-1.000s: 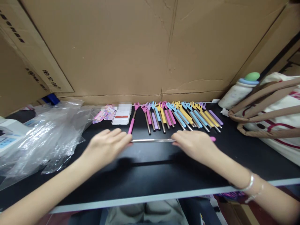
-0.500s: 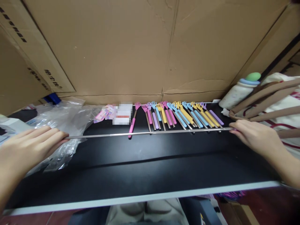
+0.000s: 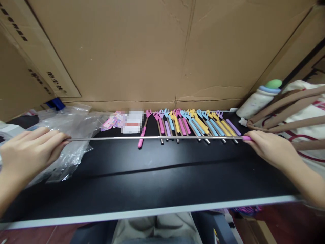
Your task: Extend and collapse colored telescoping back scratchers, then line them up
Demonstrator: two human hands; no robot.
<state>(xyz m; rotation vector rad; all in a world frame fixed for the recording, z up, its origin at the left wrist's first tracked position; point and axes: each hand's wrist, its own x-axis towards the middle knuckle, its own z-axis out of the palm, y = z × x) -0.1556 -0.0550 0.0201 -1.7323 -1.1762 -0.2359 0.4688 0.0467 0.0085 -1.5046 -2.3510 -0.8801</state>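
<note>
A long thin metal rod, an extended telescopic back scratcher [image 3: 152, 137], stretches level between my two hands above the black table. My left hand [image 3: 35, 145] is closed round its left end, hiding whatever is there. At the other end, my right hand [image 3: 270, 149] grips the pink handle, a bit of which shows beside the fingers. Behind the rod lies a row of shortened back scratchers [image 3: 195, 123] in pink, purple, blue and yellow, claws toward the cardboard. One pink back scratcher [image 3: 144, 130] lies slightly apart at the row's left.
Clear plastic bags [image 3: 73, 132] lie at the left, beside small pink cards [image 3: 113, 121] and a blurred white label [image 3: 132, 122]. At right stand a white bottle [image 3: 257, 101] and a cloth bag [image 3: 304, 112]. Cardboard [image 3: 127, 51] walls the back; a pale edge [image 3: 152, 214] borders the front.
The rod has shifted slightly up in the view and now lies more level. Part of its pink handle has come into sight beside my right hand. Both hands keep their grip.
</note>
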